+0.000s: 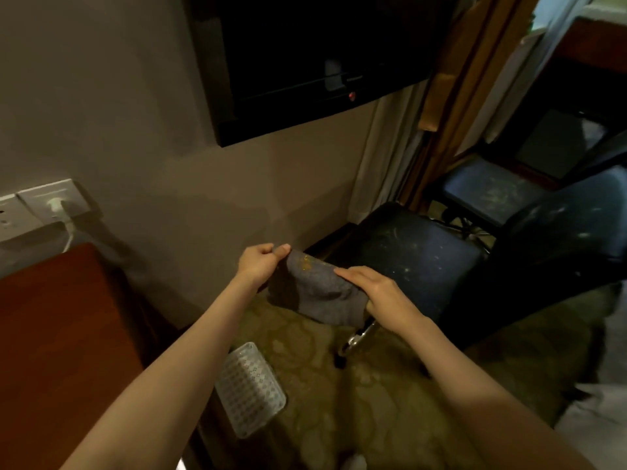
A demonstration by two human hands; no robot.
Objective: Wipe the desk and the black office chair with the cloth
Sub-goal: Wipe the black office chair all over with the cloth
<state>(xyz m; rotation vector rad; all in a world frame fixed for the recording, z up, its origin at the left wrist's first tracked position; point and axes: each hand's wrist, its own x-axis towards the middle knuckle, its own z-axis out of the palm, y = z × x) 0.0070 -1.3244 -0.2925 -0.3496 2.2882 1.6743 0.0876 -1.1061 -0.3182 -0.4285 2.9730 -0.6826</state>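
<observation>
Grey cloth (317, 293) pinched by left hand (259, 264), right hand (380, 295).

The desk (61, 334) runs off the left edge, and the cloth (315, 293) hides the chair's (424, 262) front corner.

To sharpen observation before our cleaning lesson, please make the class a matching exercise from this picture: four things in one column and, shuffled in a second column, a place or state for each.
Things
1. cloth
2. desk
3. office chair
4. plastic tray

Descriptions
A. lying on the carpet
B. held between the left hand and the right hand
C. reddish-brown, at the lower left
D. seat speckled with pale marks

Pairs: 1-B, 2-C, 3-D, 4-A
</observation>
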